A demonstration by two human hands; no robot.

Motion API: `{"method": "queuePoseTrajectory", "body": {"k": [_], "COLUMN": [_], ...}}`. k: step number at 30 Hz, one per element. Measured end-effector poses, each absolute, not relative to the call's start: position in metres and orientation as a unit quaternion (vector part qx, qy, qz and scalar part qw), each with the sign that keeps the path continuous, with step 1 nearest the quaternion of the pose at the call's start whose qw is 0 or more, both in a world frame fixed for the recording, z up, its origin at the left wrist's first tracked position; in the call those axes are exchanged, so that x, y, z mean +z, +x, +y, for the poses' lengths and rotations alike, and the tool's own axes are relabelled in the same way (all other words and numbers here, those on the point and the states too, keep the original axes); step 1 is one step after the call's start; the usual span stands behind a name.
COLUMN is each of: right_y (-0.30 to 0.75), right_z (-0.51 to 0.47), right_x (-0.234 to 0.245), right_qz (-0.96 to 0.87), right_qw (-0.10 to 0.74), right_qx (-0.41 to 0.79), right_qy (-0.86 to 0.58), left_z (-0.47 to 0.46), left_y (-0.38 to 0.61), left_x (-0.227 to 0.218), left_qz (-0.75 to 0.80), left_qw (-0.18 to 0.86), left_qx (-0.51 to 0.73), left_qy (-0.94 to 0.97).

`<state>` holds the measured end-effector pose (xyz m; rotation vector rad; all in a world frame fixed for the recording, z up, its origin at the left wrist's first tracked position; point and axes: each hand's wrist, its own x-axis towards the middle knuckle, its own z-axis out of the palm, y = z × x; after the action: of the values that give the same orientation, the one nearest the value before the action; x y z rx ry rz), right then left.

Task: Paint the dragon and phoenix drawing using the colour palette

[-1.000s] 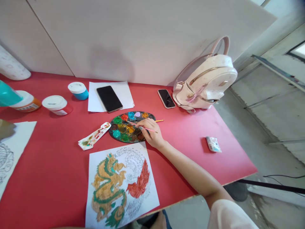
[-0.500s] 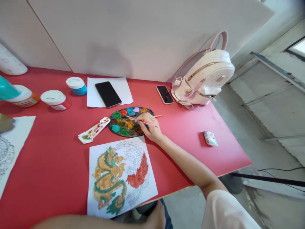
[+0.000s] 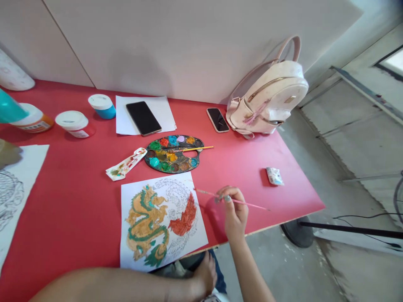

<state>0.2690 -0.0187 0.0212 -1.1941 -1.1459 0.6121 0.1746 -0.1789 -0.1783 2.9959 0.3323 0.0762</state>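
Note:
My right hand (image 3: 234, 209) pinches a thin pink paintbrush (image 3: 255, 205) above the red table, right of the painting sheet. The brush tip points left, close to the sheet's right edge. On that white sheet (image 3: 135, 260) are a gold-and-green dragon (image 3: 146, 222) and a red bird shape (image 3: 183, 220), among uncoloured line drawing. Behind it lies an oval paint palette (image 3: 181, 167) with several coloured wells. A yellow-handled brush (image 3: 204, 147) rests across the palette. My left hand (image 3: 206, 272) is low by my lap at the table's front edge, its fingers mostly hidden.
A paint-stained tissue (image 3: 126, 164) lies left of the palette. Phones (image 3: 144, 118) and a pale pink backpack (image 3: 270, 100) are at the back. Paint jars (image 3: 74, 123) stand at the left, near another line drawing (image 3: 11, 197). A small packet (image 3: 275, 176) sits at the right.
My right hand has moved from over the palette toward me and to the right, carrying the pink paintbrush. The palette's thumb hole and yellow-handled brush now show. My view has shifted slightly.

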Motion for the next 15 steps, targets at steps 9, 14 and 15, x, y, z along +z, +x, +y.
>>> {"method": "queuePoseTrajectory", "body": {"k": [9, 14, 15], "right_y": [0.259, 0.258, 0.258], "right_z": [-0.039, -0.041, -0.042], "right_x": [0.003, 0.006, 0.006], "right_qz": [-0.470, -0.500, -0.503], "right_qw": [0.592, 0.554, 0.552], "right_qx": [0.390, 0.403, 0.400], "right_qy": [-0.526, -0.529, -0.532], "left_z": [-0.184, -0.179, -0.178], "left_y": [0.178, 0.186, 0.189], "left_x": [-0.176, -0.160, -0.156], "left_qz": [0.110, 0.038, 0.042], "left_qw": [0.139, 0.213, 0.244], "left_qx": [-0.040, 0.003, 0.024], "left_qy": [0.983, 0.976, 0.968]}}
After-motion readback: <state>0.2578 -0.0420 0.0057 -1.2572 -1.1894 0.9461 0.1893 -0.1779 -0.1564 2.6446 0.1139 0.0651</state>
